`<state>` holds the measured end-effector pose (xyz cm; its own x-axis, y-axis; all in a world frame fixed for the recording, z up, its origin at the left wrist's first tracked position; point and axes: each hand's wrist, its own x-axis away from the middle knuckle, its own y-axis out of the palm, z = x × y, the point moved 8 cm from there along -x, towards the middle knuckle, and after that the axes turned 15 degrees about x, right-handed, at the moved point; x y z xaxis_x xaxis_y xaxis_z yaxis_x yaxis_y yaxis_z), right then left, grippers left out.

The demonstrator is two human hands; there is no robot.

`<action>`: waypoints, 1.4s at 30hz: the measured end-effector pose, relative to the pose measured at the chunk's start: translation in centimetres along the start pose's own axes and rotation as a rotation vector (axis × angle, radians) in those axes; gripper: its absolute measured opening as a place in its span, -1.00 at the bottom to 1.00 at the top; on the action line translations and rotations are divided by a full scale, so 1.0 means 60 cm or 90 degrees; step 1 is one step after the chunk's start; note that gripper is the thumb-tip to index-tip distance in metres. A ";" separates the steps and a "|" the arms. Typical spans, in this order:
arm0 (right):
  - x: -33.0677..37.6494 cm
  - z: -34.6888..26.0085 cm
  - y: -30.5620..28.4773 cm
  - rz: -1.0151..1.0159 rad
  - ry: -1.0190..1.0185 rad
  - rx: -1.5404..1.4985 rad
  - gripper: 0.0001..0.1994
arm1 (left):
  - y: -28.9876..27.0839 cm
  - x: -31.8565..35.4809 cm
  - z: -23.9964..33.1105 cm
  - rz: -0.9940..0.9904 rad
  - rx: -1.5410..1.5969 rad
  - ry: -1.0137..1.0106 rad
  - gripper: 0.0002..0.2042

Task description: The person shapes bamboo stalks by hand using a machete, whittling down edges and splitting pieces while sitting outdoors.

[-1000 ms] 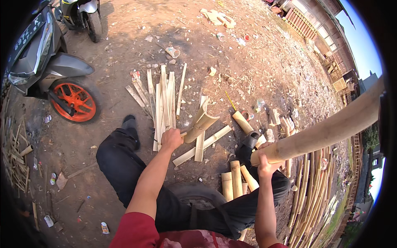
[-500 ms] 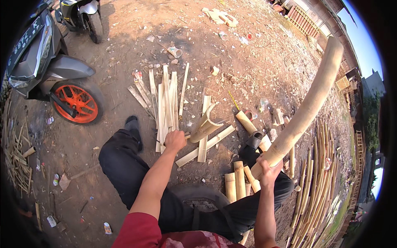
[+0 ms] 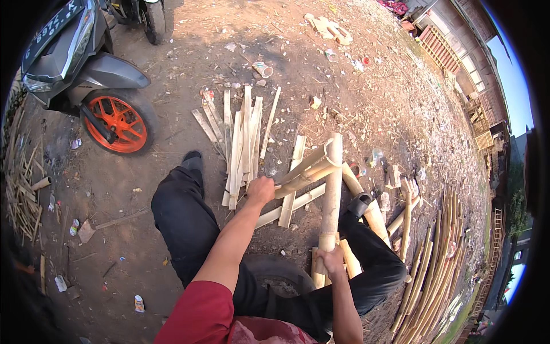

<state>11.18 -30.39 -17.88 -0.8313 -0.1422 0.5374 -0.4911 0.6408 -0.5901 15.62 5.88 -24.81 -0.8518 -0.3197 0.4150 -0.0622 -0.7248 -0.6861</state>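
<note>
My right hand [image 3: 331, 261] grips the near end of a thick bamboo pole [image 3: 330, 200] between my legs. The pole's far end meets or overlaps the split bamboo piece [image 3: 306, 172], which is raised at a slant; I cannot tell whether they touch. My left hand [image 3: 262, 191] is a closed fist at the near left end of that split piece. What the fist holds is hidden by the fingers. Flat bamboo slats [image 3: 243, 143] lie in a loose fan just beyond my left hand. Crossed split strips [image 3: 292, 198] rest on the ground under the raised piece.
Short bamboo lengths [image 3: 350, 258] stand by my right leg, and a thicker bamboo [image 3: 375, 218] lies by my right foot. Long bamboo poles [image 3: 427, 275] are stacked at the right. A motorbike [image 3: 103, 86] with an orange wheel stands at the left. Litter dots the dirt ground.
My right hand has swung the bamboo pole down and leftward from its raised position at the right. The split piece is now tilted farther right, with my left hand still closed at its end.
</note>
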 end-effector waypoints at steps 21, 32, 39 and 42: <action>-0.064 0.045 -0.023 0.046 -0.024 0.238 -0.55 | 0.078 -0.035 -0.016 0.007 0.059 -0.033 -0.79; -0.071 -0.109 -0.123 0.250 -0.232 -0.097 -0.66 | 0.092 -0.046 -0.027 -0.002 0.091 -0.067 -0.79; -0.053 0.094 0.044 -0.180 0.093 0.338 -0.36 | 0.123 -0.077 -0.086 -0.010 -0.034 -0.062 -0.80; -0.049 0.131 -0.019 -0.101 0.103 0.279 -0.51 | 0.165 -0.039 -0.083 -0.037 0.024 -0.091 -0.78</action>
<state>12.13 -36.63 -23.50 -0.7037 -0.0713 0.7070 -0.7002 0.2387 -0.6729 14.40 2.52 -35.55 -0.7645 -0.3586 0.5357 -0.0873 -0.7658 -0.6372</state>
